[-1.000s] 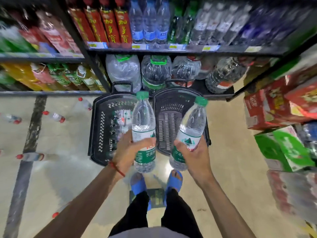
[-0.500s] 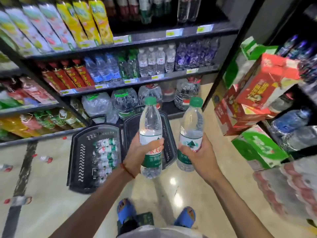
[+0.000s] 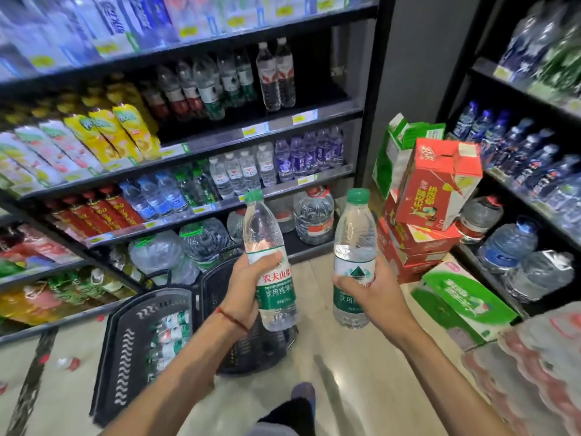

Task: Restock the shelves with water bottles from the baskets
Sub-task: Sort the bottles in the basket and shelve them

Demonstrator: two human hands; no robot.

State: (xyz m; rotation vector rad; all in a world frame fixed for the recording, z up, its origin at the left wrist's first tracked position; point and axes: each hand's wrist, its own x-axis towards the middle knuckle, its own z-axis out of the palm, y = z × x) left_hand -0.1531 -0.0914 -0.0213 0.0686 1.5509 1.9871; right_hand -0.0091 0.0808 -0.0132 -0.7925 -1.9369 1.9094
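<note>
Head view: the left hand (image 3: 248, 287) is curled round the label of a green-capped water bottle (image 3: 265, 228), which is held upright with the thumb laid across the front. A second water bottle (image 3: 353, 240) of the same kind is gripped at its label by the right hand (image 3: 377, 294), also upright, near the first but not touching it. A red thread (image 3: 231, 317) is worn on the left wrist. Both bottles are held over the floor (image 3: 345, 372), in front of the drinks shelves (image 3: 283, 121). Under the left forearm two black baskets are set side by side on the floor. The left basket (image 3: 122, 341) is seen to hold more small bottles (image 3: 169, 332) lying down. The right basket (image 3: 206, 280) is largely hidden by the hand and arm. Large water jugs (image 3: 314, 215) are ranged on the bottom shelf behind the baskets. At the right, red cartons (image 3: 437, 184) are stacked beside a green carton (image 3: 456, 297).
</note>
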